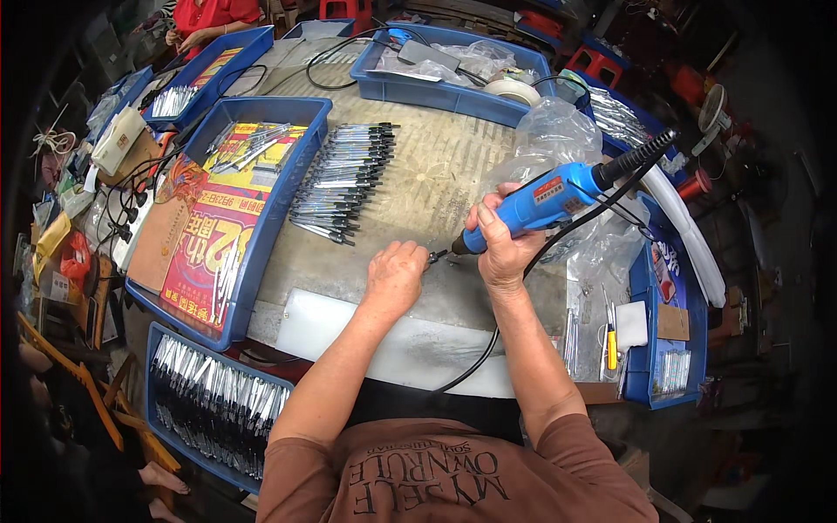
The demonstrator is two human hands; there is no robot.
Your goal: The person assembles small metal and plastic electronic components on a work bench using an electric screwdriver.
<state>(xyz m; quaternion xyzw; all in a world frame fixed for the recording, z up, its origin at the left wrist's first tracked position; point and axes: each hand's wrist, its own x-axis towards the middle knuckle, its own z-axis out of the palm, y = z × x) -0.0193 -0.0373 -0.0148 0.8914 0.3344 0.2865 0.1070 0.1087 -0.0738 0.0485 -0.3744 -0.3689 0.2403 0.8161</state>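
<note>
While your right hand [506, 244] gripped the blue, cylindrical corded tool [534, 207], its aim was the weak point

Your right hand was wrapped around the tool's body, whose black nose slanted down to the left. Your left hand [397, 275] was low over the worn, greyish surface [440, 166], its fingers curled closed on the small, dark, shiny piece [436, 257]. That piece poked out between your left fingertips and the tool's nose; whether piece and nose touched was too small to make out.

Slipping seemed the likeliest trouble: a loose pinch or a crooked approach could have let the tip skid off the piece and into your fingers. The long black cable [484, 353] passed by your right wrist toward the near edge, and a snag there could have tugged the tool off line. Beyond your left hand lay the stacked row of slim silver-and-black pens [344, 183], near enough that a stray knuckle could have scattered them.
</note>
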